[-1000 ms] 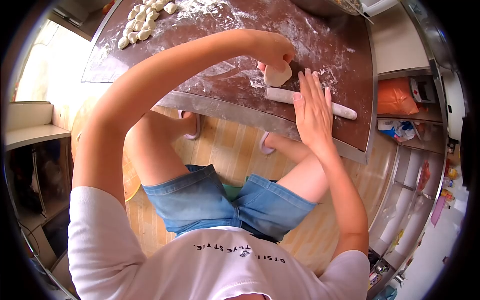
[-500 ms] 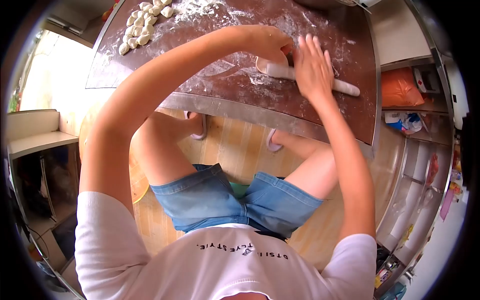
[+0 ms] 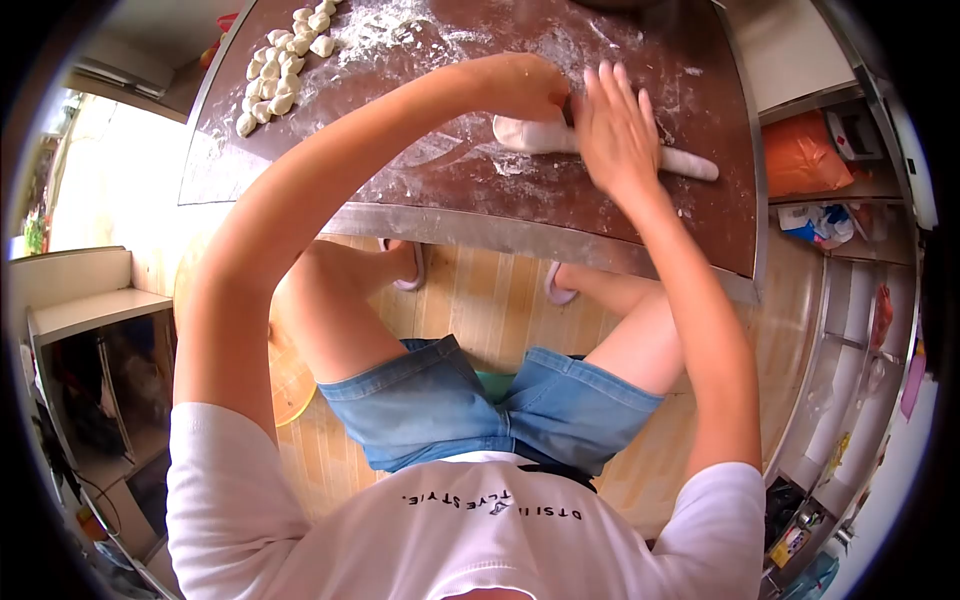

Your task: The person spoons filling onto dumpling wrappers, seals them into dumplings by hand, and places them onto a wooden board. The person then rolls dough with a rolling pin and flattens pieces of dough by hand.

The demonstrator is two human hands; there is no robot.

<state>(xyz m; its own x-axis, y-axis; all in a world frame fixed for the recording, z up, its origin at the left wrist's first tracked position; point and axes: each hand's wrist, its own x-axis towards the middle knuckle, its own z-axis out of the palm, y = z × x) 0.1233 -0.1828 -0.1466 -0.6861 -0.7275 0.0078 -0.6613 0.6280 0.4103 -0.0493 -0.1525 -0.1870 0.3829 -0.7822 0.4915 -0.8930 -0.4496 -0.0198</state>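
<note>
My left hand [image 3: 528, 88] is bent inward with its fingers curled at the far edge of a flat dough round [image 3: 512, 132]; its fingertips are partly hidden. A flour-dusted rolling pin [image 3: 690, 164] lies across the dark table, its left part over or against the dough. Where pin and dough meet is hard to make out. Flat on the pin's middle rests my right hand [image 3: 617, 132], palm down, fingers stretched out. The two hands nearly touch each other.
Several small dough pieces [image 3: 270, 80] sit in a cluster at the table's left. Loose flour [image 3: 395, 30] is scattered over the tabletop [image 3: 700, 225], which has a metal front edge [image 3: 480, 237]. Shelves with an orange bag [image 3: 805, 155] stand at the right.
The dough round has shifted left and nearer to me, showing more of its surface. My right hand has moved slightly left along with the rolling motion. The camera view has shifted a little.
</note>
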